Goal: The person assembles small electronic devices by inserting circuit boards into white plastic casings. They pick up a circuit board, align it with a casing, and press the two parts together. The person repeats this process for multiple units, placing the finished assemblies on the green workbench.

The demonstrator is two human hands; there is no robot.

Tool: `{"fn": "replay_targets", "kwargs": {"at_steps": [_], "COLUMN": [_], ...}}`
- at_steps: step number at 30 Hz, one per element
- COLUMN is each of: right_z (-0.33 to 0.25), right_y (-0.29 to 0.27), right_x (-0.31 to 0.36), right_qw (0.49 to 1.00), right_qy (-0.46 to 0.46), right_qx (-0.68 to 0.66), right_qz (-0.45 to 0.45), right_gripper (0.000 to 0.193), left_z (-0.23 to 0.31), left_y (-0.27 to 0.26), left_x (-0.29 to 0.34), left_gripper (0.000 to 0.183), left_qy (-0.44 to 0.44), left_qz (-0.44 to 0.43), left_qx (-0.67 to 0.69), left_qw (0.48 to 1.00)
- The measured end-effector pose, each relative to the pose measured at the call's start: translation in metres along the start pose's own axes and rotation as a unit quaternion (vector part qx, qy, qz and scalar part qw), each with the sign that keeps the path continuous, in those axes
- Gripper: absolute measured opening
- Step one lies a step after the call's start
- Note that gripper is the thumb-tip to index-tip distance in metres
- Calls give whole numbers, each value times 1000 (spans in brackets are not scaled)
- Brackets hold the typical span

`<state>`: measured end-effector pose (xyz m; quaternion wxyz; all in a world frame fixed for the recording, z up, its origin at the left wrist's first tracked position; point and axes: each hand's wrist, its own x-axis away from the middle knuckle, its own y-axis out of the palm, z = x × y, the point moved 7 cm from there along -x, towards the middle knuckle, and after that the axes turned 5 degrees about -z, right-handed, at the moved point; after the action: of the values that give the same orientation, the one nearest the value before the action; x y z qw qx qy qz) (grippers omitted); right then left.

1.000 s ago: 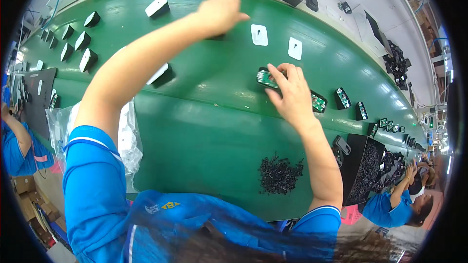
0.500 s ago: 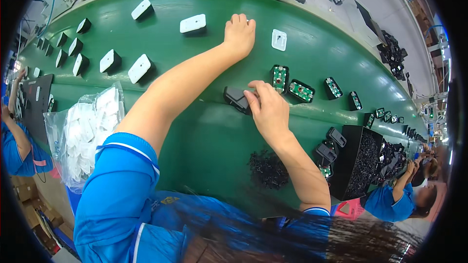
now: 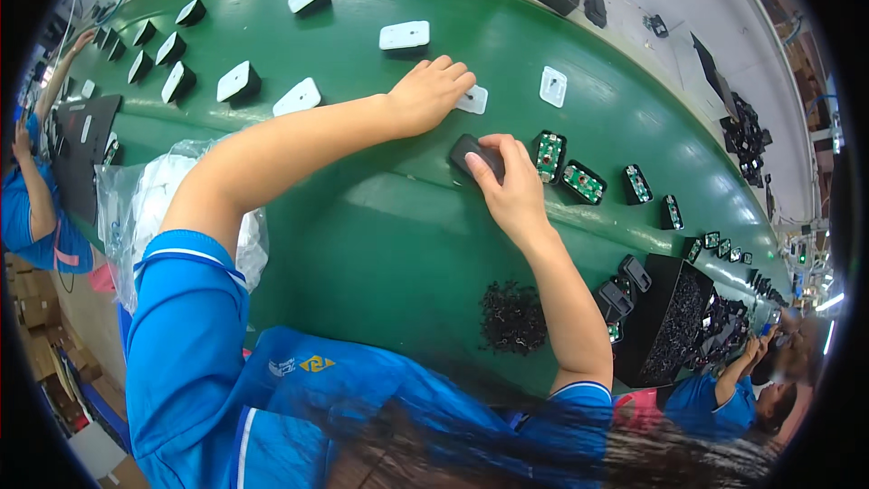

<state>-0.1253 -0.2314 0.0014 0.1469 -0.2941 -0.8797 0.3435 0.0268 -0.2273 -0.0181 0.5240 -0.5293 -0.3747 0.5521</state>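
My right hand (image 3: 514,188) grips a black plastic housing (image 3: 474,159) on the green work surface, thumb and fingers around its right end. Just beyond it, my left hand (image 3: 429,98) is bent over a flat white cover plate (image 3: 473,100), with its fingertips at the plate's upper left edge. Its thumb is hidden. A second white cover plate (image 3: 553,87) lies to the right of that one. Beside my right hand are two open black housings with green circuit boards inside: an upright one (image 3: 549,158) and a slanted one (image 3: 584,183).
Several white-topped black boxes (image 3: 404,36) stand at the far left. A clear bag (image 3: 167,204) lies by my left arm. Small black parts (image 3: 512,317) are heaped near my right forearm, beside a black bin (image 3: 665,321). Co-workers (image 3: 41,190) sit at both sides.
My left hand has drawn nearer to me, bringing the white plate toward the black housing. My right hand has turned the housing and closed more fully around it. The whole view has shifted.
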Motion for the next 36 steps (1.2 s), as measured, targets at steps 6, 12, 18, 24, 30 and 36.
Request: {"fn": "replay_targets", "kwargs": {"at_steps": [6, 12, 18, 24, 30, 36], "right_z": [-32, -38, -40, -50, -55, -59], "right_y": [2, -13, -6, 8, 15, 17], "right_x": [11, -5, -45, -65, -72, -73], "right_qw": [962, 964, 957, 953, 949, 942], "right_qy": [-164, -181, -216, -209, -210, -221], "right_qx": [216, 175, 157, 203, 226, 247], "right_qz": [41, 83, 115, 81, 58, 48], "right_gripper": [40, 35, 31, 28, 28, 27], "left_z": [-1, -9, -26, -20, -26, -26], "left_y": [-13, -24, -48, -40, -28, -28], "left_x": [28, 40, 60, 71, 75, 75], "left_gripper": [31, 43, 61, 60, 55, 55], "left_qy": [41, 22, 4, 9, -4, 1], "left_qz": [9, 11, 37, -19, -55, -54], "left_qx": [70, 114, 145, 108, 93, 109], "left_qw": [997, 993, 989, 994, 994, 993]}}
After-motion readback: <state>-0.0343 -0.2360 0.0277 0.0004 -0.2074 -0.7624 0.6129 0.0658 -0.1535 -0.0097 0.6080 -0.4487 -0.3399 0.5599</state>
